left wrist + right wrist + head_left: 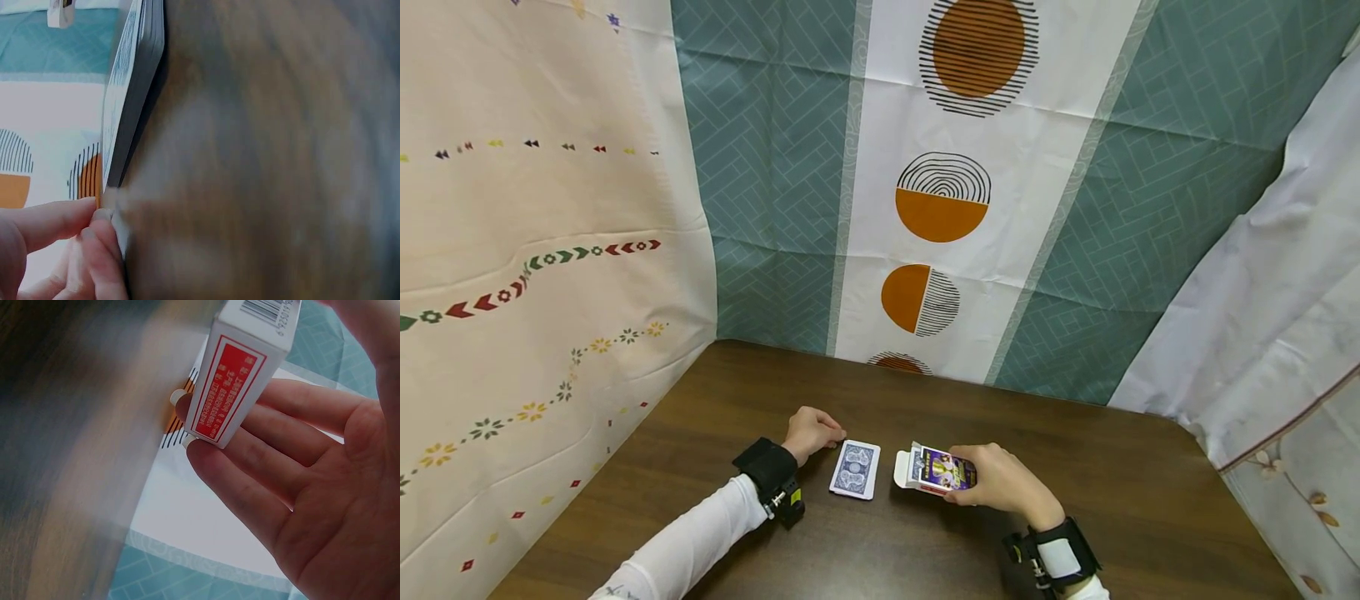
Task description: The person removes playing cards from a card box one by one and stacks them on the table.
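A stack of playing cards point(854, 469) lies face down on the table, its blue patterned back upward. Just beyond its upper left corner is my left hand point(812, 432), fingers loosely curled and thumb close to the forefinger; I see nothing held. In the left wrist view the stack point(134, 94) stands out edge-on, a little apart from the fingertips point(100, 215). My right hand point(1000, 479) grips a purple-fronted card box point(947, 471) between thumb and fingers. Its white end flap point(901, 469) hangs open toward the stack, and a blue-backed card point(916, 463) shows at the mouth.
Both hands work over a dark brown wooden table point(760, 375). Patterned cloths point(775, 208) hang along its back and sides. The box's side, in the right wrist view, bears a red printed panel point(228, 390) and a barcode point(262, 307).
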`<action>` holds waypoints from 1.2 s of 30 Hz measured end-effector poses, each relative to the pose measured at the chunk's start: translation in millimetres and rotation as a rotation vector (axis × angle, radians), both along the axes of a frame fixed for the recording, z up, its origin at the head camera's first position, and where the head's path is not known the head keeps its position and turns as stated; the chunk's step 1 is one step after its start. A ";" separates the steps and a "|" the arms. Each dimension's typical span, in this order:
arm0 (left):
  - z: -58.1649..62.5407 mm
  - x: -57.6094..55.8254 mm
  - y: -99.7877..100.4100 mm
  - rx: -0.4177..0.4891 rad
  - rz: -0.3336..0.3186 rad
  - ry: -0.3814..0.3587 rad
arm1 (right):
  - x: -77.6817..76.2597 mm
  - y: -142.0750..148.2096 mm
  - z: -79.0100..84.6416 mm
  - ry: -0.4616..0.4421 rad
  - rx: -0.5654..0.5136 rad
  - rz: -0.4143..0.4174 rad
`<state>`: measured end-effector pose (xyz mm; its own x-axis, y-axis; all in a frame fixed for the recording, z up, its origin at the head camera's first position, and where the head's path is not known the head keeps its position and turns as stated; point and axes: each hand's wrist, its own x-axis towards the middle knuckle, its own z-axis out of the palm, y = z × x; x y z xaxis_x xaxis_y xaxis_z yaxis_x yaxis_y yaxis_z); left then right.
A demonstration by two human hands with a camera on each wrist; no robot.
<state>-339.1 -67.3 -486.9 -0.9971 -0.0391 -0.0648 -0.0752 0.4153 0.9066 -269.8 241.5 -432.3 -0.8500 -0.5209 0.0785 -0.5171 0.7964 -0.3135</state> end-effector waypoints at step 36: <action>32.5 52.0 60.9 0.245 -0.589 -0.153 | 5.9 -3.7 10.7 0.019 0.008 0.024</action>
